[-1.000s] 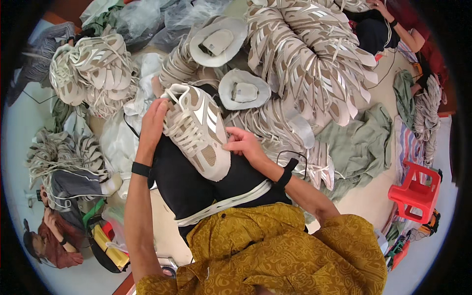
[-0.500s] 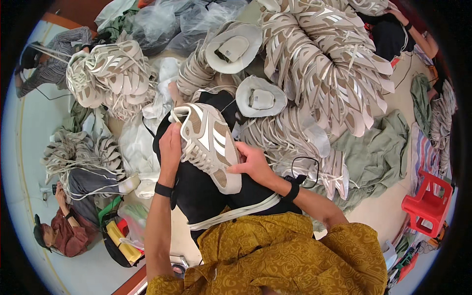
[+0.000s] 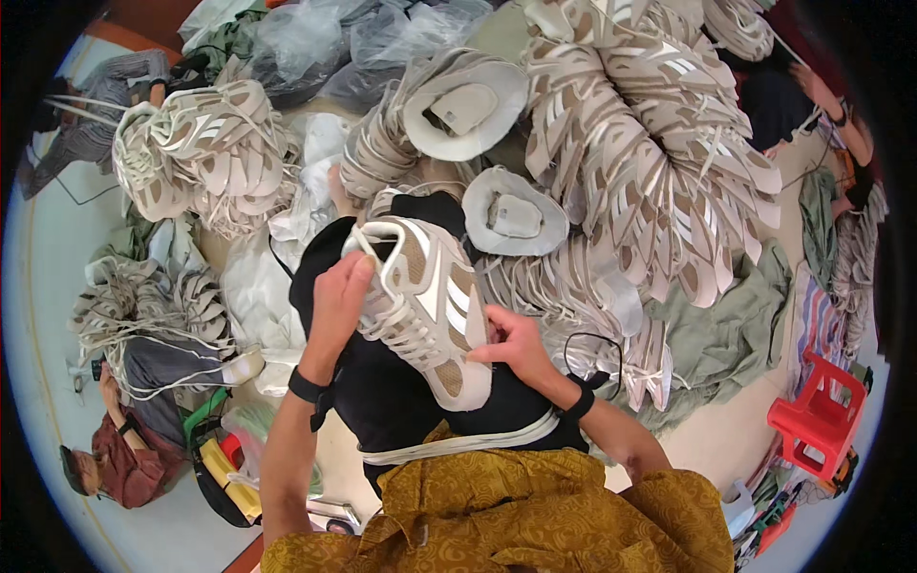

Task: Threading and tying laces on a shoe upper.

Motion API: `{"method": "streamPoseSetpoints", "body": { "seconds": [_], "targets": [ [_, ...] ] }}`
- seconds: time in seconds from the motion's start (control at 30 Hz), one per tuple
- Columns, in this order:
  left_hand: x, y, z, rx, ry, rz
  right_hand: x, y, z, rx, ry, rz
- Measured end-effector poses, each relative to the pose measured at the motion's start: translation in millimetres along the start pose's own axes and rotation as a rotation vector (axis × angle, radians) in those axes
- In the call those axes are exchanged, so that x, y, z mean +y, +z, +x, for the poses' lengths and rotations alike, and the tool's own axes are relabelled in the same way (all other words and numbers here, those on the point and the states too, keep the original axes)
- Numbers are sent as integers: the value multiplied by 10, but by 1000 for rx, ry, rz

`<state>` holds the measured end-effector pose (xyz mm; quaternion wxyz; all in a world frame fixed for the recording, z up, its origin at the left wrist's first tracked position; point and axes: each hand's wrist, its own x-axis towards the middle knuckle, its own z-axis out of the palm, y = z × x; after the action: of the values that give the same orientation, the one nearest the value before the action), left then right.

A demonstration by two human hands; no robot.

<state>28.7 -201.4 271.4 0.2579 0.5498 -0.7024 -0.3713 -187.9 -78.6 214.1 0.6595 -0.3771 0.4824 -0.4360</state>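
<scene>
A beige shoe upper with brown mesh, white side stripes and white laces lies over my black-clad lap, its toe pointing toward me. My left hand is closed on it at the collar and tongue, thumb on top. On the other edge, near the toe, my right hand pinches it, thumb above and fingers partly hidden underneath. A bundle of white laces crosses my lap just below the shoe upper.
Long stacks of nested shoe uppers fill the far right, with more stacks at left. Two pale stack ends stand just beyond my lap. A green cloth and a red stool are at right. Other people sit around.
The shoe upper has shifted slightly right and toward me, with both hands still on it. The whole view has moved a little.
</scene>
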Motion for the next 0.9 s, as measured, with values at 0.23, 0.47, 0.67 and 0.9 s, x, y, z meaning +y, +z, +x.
{"method": "streamPoseSetpoints", "body": {
  "seconds": [0.23,0.47,0.67,0.9],
  "targets": [
    [-63,-54,-115,94,63,45,-197,162,110,-22,7,27],
    [-184,-297,-504,217,-2,-109,-328,568,105,-174,-29,11],
    [-227,-328,-849,234,-16,-93,-165,681,-50,-271,-7,-34],
    [-371,-201,-777,253,274,30,-34,402,27,-267,26,398]
  ]
}}
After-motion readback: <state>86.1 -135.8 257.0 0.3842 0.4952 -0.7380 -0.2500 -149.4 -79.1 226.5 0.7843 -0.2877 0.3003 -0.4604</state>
